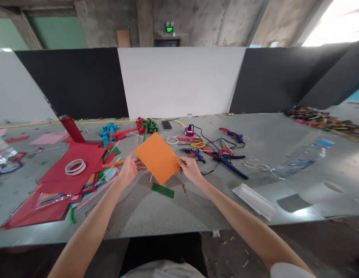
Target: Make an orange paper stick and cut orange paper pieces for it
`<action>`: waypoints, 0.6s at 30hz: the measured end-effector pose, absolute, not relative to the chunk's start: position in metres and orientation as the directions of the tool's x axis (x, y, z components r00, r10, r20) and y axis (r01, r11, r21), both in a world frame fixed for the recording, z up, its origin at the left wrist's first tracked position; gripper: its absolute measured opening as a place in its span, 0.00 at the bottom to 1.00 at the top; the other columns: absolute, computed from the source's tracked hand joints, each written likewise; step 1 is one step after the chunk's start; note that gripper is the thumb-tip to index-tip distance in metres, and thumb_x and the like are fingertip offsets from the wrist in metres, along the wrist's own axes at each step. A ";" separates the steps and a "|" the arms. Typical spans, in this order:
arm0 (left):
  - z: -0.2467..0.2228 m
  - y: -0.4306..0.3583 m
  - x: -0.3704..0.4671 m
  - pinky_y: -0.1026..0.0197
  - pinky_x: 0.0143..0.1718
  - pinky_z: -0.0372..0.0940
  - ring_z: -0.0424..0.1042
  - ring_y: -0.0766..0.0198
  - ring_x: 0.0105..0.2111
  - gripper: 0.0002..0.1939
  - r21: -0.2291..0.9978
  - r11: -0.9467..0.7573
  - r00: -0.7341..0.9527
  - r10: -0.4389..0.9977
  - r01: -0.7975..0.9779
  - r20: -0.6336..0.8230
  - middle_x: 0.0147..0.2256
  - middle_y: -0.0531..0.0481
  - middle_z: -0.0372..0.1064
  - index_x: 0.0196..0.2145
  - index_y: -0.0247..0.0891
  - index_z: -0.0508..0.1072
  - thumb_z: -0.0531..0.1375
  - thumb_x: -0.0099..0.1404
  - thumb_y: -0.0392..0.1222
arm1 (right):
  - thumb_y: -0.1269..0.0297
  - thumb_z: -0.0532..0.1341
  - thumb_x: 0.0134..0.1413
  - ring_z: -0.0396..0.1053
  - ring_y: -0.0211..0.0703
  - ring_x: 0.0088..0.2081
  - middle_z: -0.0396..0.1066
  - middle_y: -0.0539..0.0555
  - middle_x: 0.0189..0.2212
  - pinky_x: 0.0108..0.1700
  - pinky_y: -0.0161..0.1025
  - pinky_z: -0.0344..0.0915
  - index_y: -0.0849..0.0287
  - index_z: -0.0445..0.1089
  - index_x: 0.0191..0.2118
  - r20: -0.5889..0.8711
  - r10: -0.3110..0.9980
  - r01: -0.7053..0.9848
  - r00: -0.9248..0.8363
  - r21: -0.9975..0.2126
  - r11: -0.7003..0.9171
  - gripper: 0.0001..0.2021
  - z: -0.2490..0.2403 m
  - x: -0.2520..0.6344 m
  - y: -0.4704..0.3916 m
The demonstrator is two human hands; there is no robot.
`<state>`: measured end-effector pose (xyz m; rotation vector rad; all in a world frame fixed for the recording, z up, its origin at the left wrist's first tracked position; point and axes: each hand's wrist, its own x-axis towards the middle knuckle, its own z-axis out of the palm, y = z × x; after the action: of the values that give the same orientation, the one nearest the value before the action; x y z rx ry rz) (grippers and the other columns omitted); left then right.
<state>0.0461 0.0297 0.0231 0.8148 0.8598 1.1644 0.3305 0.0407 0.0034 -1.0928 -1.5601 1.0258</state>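
Note:
A square orange sheet of paper (pixel 157 158) is held up over the table, turned so that its corners point up, down and sideways. My right hand (pixel 191 168) pinches its right corner between thumb and fingers. At the lower left edge is my left hand (pixel 130 168), thumb and fingers apart, the fingertips close to or just behind the paper; whether they touch it I cannot tell. Below the sheet, a dark green paper strip (pixel 163 190) lies flat on the table. A thin stick (pixel 151 178) shows partly under the orange paper.
Red paper sheets (pixel 56 206), white tape rolls (pixel 75 167) and a red flask (pixel 71 128) are at left. Ribbon bows (pixel 149 125) and a phone (pixel 167 125) lie behind. Glue guns (pixel 193 154), cables and dark-handled pliers (pixel 231 164) sit right, near a plastic bottle (pixel 302 159).

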 end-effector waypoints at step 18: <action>-0.007 0.015 0.085 0.63 0.34 0.65 0.76 0.57 0.36 0.07 0.977 -0.209 -0.165 0.963 0.049 0.214 0.34 0.45 0.77 0.36 0.38 0.75 0.66 0.61 0.42 | 0.40 0.61 0.55 0.69 0.45 0.22 0.71 0.52 0.24 0.22 0.39 0.64 0.57 0.73 0.34 0.203 0.964 0.125 -0.172 -0.966 0.226 0.22 0.003 0.316 0.026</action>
<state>0.0848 0.0148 -0.0070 1.3053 1.2499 1.4811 0.3161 0.0262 0.0031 -1.0681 -1.5272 1.0853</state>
